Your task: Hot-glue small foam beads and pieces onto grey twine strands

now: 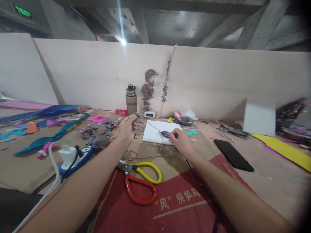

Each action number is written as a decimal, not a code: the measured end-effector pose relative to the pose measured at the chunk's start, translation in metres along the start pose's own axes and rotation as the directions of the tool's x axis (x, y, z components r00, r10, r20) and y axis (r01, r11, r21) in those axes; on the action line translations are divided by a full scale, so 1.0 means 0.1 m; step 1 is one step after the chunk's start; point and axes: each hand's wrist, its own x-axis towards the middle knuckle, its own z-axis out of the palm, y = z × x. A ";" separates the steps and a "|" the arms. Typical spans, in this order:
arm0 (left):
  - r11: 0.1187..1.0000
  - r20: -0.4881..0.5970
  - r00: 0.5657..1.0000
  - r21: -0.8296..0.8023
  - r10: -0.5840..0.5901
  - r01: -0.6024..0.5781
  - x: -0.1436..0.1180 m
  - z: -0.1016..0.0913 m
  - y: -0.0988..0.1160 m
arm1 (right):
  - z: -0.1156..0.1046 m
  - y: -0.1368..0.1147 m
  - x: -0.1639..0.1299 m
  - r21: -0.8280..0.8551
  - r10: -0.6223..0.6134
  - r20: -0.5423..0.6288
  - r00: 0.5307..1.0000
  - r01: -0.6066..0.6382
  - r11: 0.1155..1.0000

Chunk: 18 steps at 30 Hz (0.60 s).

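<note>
My left hand (127, 129) is raised over the cardboard, thumb and fingertips pinched on a small teal-and-grey piece (138, 115). My right hand (180, 141) is closed around what looks like a hot glue gun (165, 133), its dark tip pointing left over a white board (152, 129). A black cord (189, 164) runs down from that hand. Grey yarn (155, 127) crosses the board and trails over the cardboard beneath. Small teal cutouts (191, 132) lie right of the board. Most of the gun is hidden by my fingers.
Scissors (142, 183) with red and yellow handles lie in front. To the left are a power strip (77, 158), a yarn ball (100, 141) and felt strips (51, 136). A bottle (131, 101) and small clock (149, 114) stand behind; a phone (233, 154) lies right.
</note>
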 end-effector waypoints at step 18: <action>0.982 -0.013 0.984 0.074 0.177 -0.176 -0.05 0.09 0.15 | -0.02 0.06 -0.02 -0.218 0.341 0.181 0.923 -0.300 0.929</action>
